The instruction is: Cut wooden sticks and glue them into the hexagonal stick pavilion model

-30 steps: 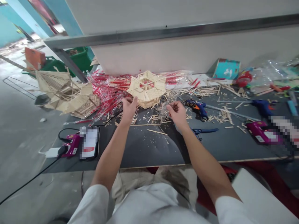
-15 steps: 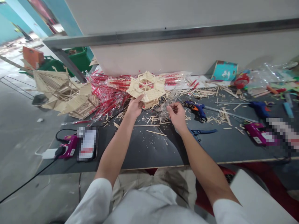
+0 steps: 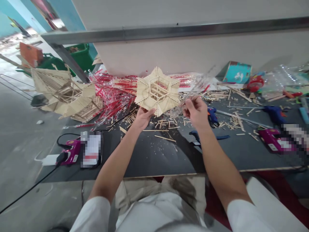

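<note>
A star-shaped piece built of thin wooden sticks [image 3: 158, 91] is tilted up over the table, its hexagonal centre facing me. My left hand [image 3: 144, 119] grips its lower left edge, thumb on the front face; the other fingers are partly hidden behind it. To the right, my right hand [image 3: 196, 111] is closed in a pinch on a clear plastic wrapper [image 3: 204, 82], which sticks up past the fingers and is blurred. A blue glue gun [image 3: 212, 117] lies just beyond my right wrist, and blue-handled cutters [image 3: 195, 137] are partly covered by the forearm.
Red and clear plastic wrappers [image 3: 116, 103] are heaped behind the star. A larger stick structure [image 3: 65, 93] stands at left. Stick offcuts [image 3: 166, 124] litter the table. A phone [image 3: 91, 151], purple power strips [image 3: 274, 140] and a second glue gun [image 3: 275, 112] lie near the sides.
My left hand has raised the star and tipped its face toward me. My right hand has moved up and right, drawing the clear wrapper with it.
</note>
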Available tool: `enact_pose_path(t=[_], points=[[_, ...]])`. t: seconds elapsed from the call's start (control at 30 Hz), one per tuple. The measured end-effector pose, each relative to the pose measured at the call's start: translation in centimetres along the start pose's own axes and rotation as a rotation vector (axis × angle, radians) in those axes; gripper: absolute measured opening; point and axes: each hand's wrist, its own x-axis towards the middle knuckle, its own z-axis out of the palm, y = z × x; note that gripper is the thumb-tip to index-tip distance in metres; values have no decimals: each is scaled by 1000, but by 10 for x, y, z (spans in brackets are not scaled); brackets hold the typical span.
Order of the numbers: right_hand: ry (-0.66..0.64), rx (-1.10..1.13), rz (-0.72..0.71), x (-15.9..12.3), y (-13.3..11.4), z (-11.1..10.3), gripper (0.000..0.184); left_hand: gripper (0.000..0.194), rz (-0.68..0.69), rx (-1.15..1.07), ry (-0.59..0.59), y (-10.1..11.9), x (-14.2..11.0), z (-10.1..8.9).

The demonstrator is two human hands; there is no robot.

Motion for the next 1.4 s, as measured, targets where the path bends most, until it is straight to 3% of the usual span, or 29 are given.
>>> enact_pose_path(t=[0.2, 0.37, 0.53, 0.73, 1.07, 1.4], points=[[-125, -33, -183, 54, -53, 18, 50, 76, -3, 43, -51, -3, -18, 5], [-116, -67, -227, 75, -41, 27, 53, 59, -19, -6, -40, -1, -23, 3], [-96, -109, -202, 69, -25, 40, 53, 52, -83, -22, 24, -1, -26, 2], [-116, -127, -179, 53, -39, 44, 52, 43, -114, 8, 107, -3, -28, 0], [-105, -154, -163, 48, -36, 56, 56, 32, -119, 27, 86, -6, -28, -9], [-67, -187, -177, 45, -34, 58, 48, 75, -84, -24, 97, -5, -28, -5]])
